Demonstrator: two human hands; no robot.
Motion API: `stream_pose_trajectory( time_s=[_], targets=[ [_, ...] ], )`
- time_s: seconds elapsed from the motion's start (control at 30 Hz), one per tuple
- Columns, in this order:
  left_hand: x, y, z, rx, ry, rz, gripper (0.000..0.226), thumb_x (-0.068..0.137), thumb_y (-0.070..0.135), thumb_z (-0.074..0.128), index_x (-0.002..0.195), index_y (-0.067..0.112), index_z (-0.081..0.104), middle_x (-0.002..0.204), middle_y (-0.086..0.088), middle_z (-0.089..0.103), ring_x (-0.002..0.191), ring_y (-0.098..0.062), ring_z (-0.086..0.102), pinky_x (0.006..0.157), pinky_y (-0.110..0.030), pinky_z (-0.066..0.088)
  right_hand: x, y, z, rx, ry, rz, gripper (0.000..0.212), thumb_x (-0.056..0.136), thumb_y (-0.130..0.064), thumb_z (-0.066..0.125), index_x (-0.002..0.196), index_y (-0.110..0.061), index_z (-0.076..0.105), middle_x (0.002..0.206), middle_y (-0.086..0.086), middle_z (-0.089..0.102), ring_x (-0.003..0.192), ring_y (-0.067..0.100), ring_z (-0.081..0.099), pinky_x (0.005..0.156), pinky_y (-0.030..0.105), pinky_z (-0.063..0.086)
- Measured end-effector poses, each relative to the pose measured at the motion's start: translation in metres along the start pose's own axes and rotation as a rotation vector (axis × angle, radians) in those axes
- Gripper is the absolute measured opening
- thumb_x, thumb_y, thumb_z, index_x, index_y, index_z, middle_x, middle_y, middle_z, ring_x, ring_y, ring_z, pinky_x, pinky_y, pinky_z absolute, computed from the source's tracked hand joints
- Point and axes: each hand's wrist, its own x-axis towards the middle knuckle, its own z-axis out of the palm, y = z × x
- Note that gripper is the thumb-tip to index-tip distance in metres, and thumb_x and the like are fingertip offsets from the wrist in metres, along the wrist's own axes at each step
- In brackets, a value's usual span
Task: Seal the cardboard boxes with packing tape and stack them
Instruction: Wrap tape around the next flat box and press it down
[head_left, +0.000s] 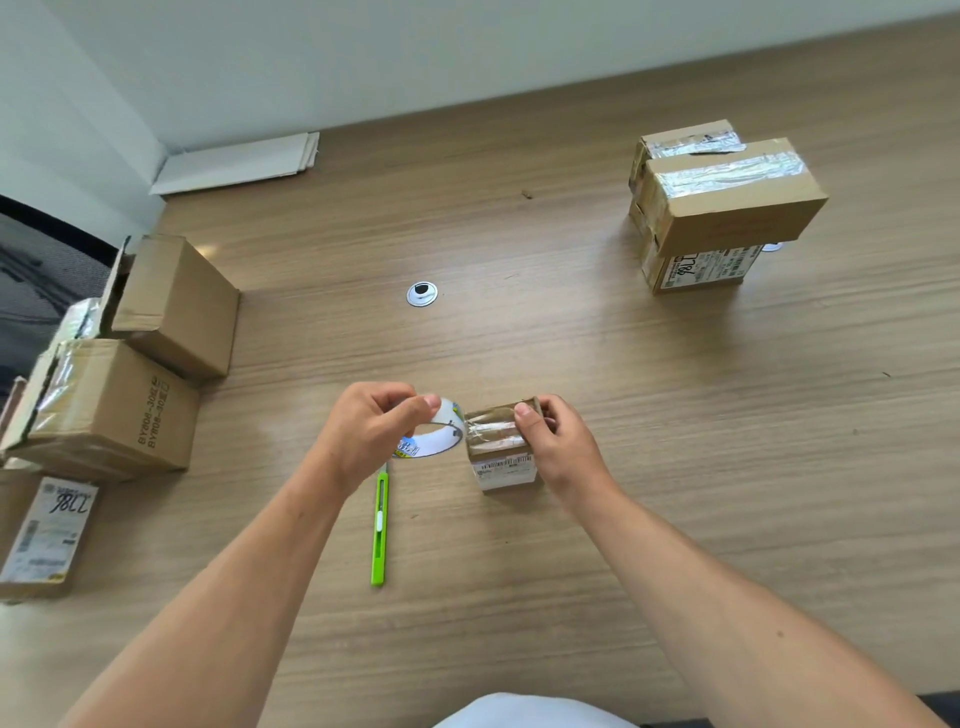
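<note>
A small cardboard box stands on the wooden table in front of me, with clear tape stretched over its top. My right hand grips the box's right side, its thumb pressing the tape down on the top. My left hand holds the clear packing tape roll just left of the box, thumb on the roll's upper rim. The tape runs from the roll onto the box.
A green utility knife lies below the roll. A stack of taped boxes stands at the far right. Several boxes sit along the left edge. A cable grommet and flat white cardboard lie farther back.
</note>
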Motion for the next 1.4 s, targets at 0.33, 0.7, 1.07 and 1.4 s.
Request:
stream_pose_trajectory(
  time_s=[0.33, 0.7, 1.07, 1.4],
  targets=[
    [-0.003, -0.027, 0.003, 0.017, 0.012, -0.086, 0.043, 0.067, 0.052, 0.065, 0.049, 0.02, 0.043, 0.058, -0.003, 0.028, 0.054, -0.016, 0.022, 0.049, -0.027, 0.017, -0.008, -0.009, -0.002, 0.22, -0.042, 0.076, 0.029, 0.074, -0.061, 0.066, 0.081, -0.033, 0.066, 0.083, -0.004, 0.066, 0.082, 0.017, 0.061, 0.083, 0.048, 0.052],
    [-0.009, -0.047, 0.028, 0.009, 0.015, -0.108, 0.064, 0.069, 0.055, 0.064, 0.061, -0.002, 0.037, 0.06, -0.003, 0.026, 0.058, -0.018, 0.023, 0.052, -0.03, 0.018, -0.008, -0.011, -0.013, 0.502, -0.094, 0.188, 0.014, 0.102, -0.018, 0.059, 0.091, -0.014, 0.065, 0.083, 0.004, 0.068, 0.075, 0.016, 0.064, 0.065, 0.027, 0.051],
    [-0.003, -0.025, 0.016, 0.232, -0.009, 0.037, 0.05, 0.082, 0.06, 0.048, 0.066, 0.013, 0.048, 0.058, 0.002, 0.041, 0.056, -0.012, 0.039, 0.06, -0.034, 0.035, -0.002, 0.012, 0.011, 0.766, 0.035, 0.444, 0.036, 0.106, -0.031, 0.049, 0.127, -0.008, 0.067, 0.113, 0.013, 0.073, 0.097, 0.025, 0.067, 0.08, 0.037, 0.053],
    [-0.002, -0.008, 0.042, 0.401, -0.058, 0.067, 0.051, 0.089, 0.056, 0.062, 0.067, 0.011, 0.051, 0.053, 0.004, 0.041, 0.057, -0.018, 0.039, 0.055, -0.032, 0.034, 0.002, 0.007, -0.01, -0.22, 0.155, 0.09, 0.03, 0.102, -0.039, 0.054, 0.124, -0.023, 0.069, 0.119, 0.001, 0.059, 0.107, 0.014, 0.057, 0.093, 0.027, 0.043]
  ],
)
